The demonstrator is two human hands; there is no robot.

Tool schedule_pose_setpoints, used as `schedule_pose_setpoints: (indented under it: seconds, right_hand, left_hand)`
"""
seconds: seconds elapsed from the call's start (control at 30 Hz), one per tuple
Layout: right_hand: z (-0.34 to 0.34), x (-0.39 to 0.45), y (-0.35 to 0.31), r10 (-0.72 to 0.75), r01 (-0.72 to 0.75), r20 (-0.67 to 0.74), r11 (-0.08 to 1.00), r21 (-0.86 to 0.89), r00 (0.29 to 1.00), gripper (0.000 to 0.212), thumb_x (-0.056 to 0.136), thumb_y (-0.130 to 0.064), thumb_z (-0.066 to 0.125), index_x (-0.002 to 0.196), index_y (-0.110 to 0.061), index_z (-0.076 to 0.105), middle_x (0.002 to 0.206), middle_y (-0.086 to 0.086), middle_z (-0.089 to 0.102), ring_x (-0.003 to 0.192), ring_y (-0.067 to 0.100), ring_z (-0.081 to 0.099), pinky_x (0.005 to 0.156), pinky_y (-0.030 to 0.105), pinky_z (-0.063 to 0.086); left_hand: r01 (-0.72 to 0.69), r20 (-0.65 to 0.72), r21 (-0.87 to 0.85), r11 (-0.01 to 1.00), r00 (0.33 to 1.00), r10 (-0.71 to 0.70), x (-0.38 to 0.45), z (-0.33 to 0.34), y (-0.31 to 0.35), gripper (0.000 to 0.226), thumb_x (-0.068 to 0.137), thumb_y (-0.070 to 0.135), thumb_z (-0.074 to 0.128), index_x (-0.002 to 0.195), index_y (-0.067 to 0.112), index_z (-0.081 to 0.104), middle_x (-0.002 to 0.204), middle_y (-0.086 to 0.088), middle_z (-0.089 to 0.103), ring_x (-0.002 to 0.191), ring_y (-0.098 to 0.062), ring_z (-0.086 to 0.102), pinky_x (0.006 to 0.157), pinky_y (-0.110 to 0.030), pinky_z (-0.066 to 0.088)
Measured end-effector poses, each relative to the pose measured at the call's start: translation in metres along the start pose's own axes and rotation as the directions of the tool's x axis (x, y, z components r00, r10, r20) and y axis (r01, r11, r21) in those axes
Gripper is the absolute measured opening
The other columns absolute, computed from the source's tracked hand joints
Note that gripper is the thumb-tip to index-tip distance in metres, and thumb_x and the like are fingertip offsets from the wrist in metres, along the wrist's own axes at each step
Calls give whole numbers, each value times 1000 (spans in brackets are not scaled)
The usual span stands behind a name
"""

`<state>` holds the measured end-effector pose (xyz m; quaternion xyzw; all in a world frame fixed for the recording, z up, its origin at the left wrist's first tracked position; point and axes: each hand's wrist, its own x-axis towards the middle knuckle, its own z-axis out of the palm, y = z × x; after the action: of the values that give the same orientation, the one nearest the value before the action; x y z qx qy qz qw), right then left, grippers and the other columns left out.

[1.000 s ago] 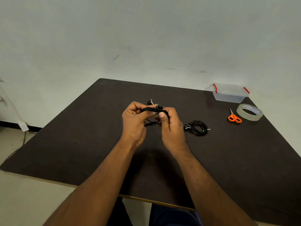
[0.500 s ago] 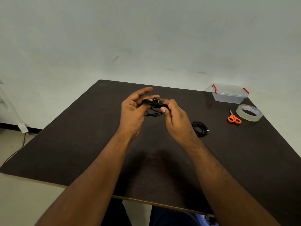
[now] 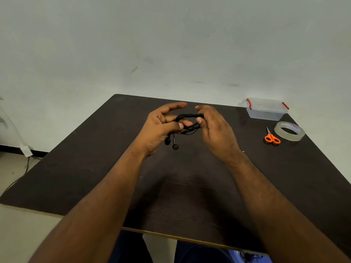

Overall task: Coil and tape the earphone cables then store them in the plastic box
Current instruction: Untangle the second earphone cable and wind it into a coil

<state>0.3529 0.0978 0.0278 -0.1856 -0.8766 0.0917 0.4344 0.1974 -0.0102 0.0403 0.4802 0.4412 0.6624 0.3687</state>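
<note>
A black earphone cable [image 3: 190,121] is bunched into loops and stretched between my two hands, above the middle of the dark table [image 3: 91,168]. My left hand [image 3: 159,128] pinches the left end of the loops with its thumb, the index finger sticking out straight. Two earbuds [image 3: 171,143] dangle below that hand. My right hand [image 3: 214,130] pinches the right end between thumb and curled fingers. The clear plastic box [image 3: 266,110] with red clips stands at the far right corner, lid on.
A roll of clear tape [image 3: 289,130] lies at the right edge in front of the box, with small orange-handled scissors [image 3: 272,138] just left of it. The second cable coil seen earlier is hidden behind my right wrist.
My hands have drawn slightly apart, stretching the loops between them. The earbuds now hang below my left hand. My right hand now covers the second coil on the table.
</note>
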Motion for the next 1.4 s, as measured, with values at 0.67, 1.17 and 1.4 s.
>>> schedule_pose_setpoints:
  seconds: [0.67, 1.17, 1.4]
  right_hand:
    - [52, -49, 5, 616, -547, 269, 785, -292, 740, 31, 92, -28, 49, 83, -3, 65, 89, 16, 65, 87, 33, 61, 73, 36, 46]
    - [62, -65, 8, 410, -300, 218, 863, -407, 885, 26, 95, -20, 47, 103, -11, 70, 96, 9, 63, 89, 26, 55, 78, 37, 47]
    - [66, -67, 9, 396, -290, 200, 864, -413, 896, 27, 97, -23, 44, 95, -8, 67, 94, 10, 62, 86, 26, 54, 76, 38, 45]
  left_hand:
    - [423, -569, 357, 833, 806, -165, -14, 16, -75, 10, 76, 10, 79, 70, 14, 72, 67, -3, 70, 56, -11, 63, 56, -25, 51]
    - [345, -387, 838, 423, 922, 14, -17, 4, -109, 25, 88, 40, 57, 97, 26, 75, 99, 12, 70, 98, -16, 56, 85, -30, 46]
    - [336, -384, 839, 427, 923, 28, -17, 4, -112, 27, 90, 37, 52, 98, 25, 75, 101, 11, 72, 99, -18, 57, 87, -33, 47]
